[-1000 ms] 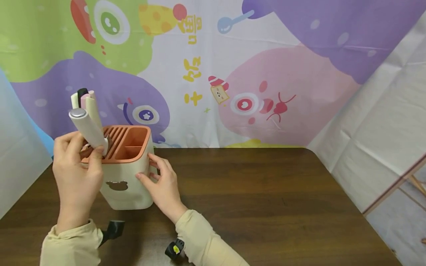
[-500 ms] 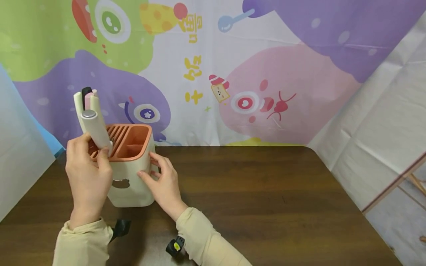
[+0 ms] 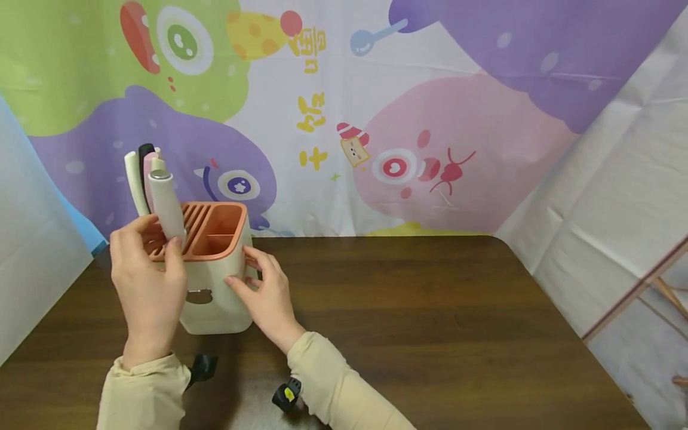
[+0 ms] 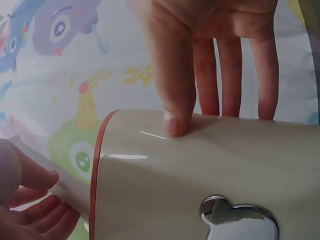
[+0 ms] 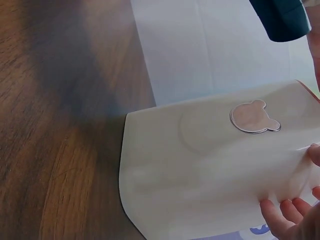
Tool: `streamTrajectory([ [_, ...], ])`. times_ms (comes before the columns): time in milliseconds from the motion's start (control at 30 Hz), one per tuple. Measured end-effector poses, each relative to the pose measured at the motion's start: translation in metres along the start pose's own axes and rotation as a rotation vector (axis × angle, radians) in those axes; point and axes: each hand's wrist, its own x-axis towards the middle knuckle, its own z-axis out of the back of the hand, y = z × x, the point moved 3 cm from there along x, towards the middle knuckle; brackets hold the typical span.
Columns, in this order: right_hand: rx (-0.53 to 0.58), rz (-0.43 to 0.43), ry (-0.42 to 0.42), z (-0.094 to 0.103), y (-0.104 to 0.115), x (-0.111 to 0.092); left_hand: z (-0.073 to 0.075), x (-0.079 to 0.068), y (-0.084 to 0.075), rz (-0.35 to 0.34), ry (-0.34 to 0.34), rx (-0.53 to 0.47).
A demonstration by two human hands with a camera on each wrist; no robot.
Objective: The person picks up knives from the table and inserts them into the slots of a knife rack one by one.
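A cream knife holder [image 3: 217, 313] with a slotted orange top [image 3: 201, 216] and a shiny bear-shaped badge [image 4: 245, 222] stands at the left of the table. My left hand [image 3: 147, 280] pinches a white-handled knife [image 3: 168, 206], silver-capped and nearly upright, low on its handle at the slots. Its blade is hidden. My right hand [image 3: 269, 295] grips the holder's right side, with the thumb on the front face and the fingers around the side. Behind the knife, a white handle [image 3: 135, 179], a black handle [image 3: 144, 173] and a pink handle [image 3: 149, 161] rise from the holder's left part.
Two open orange compartments [image 3: 223, 221] take up the holder's right part. The brown wooden table [image 3: 419, 316] extends to the right. A printed cartoon curtain [image 3: 338, 203] hangs at its back edge. Each wrist carries a black strap mount [image 3: 286, 394].
My left hand has moved right with the knife, whose handle has turned from leaning left to nearly upright. The right hand keeps its grip on the holder.
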Motion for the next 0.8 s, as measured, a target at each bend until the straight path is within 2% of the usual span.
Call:
streamTrajectory([
  [300, 0.004, -0.012, 0.011, 0.0018, 0.0012, 0.0002, 0.002, -0.002, -0.0033, 0.02, 0.047, 0.002],
  [600, 0.031, -0.022, 0.03, 0.0012, -0.0024, -0.0006, -0.0017, -0.0066, -0.0001, 0.063, -0.025, -0.013],
  [800, 0.014, -0.041, 0.014, 0.0019, -0.0029, -0.0073, -0.0009, -0.0095, -0.0024, 0.081, -0.037, 0.014],
])
